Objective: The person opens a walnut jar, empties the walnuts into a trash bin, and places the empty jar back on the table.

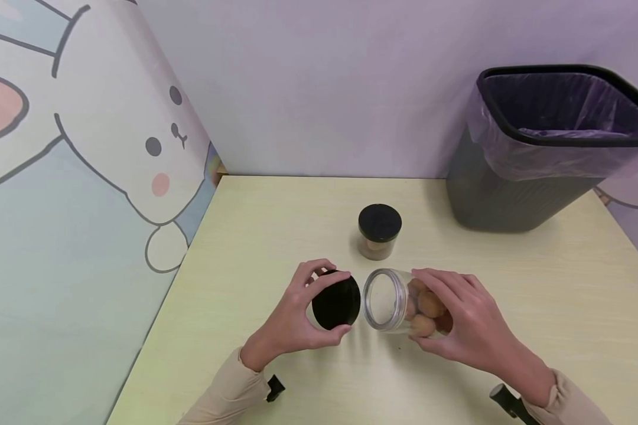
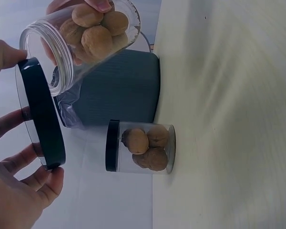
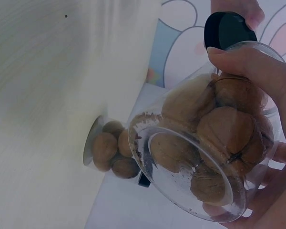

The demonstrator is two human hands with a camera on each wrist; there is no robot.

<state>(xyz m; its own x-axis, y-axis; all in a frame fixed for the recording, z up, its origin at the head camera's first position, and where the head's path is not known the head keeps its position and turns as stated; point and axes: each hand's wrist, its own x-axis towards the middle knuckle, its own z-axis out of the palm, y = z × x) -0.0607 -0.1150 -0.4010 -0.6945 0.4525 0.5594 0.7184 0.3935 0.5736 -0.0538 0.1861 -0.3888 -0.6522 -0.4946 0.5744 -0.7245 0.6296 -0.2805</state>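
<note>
My left hand [image 1: 304,316] grips a round black lid [image 1: 337,300] by its rim between thumb and fingers. The lid's face is turned toward the mouth of a clear jar [image 1: 387,300], a small gap apart. My right hand [image 1: 470,321] holds this jar around its body, tipped on its side with its open mouth to the left. Several walnuts [image 3: 229,133] lie inside, toward the jar's base. Behind both hands, a second jar [image 2: 142,149] stands upright on the table, capped with a black lid [image 1: 380,223] and holding several walnuts.
A grey trash bin [image 1: 502,195] with a black rim and a purple liner bag stands at the table's back right. The pale wooden table [image 1: 276,212] meets a plain wall [image 1: 319,88] behind and a rabbit-patterned wall [image 1: 101,136] on the left.
</note>
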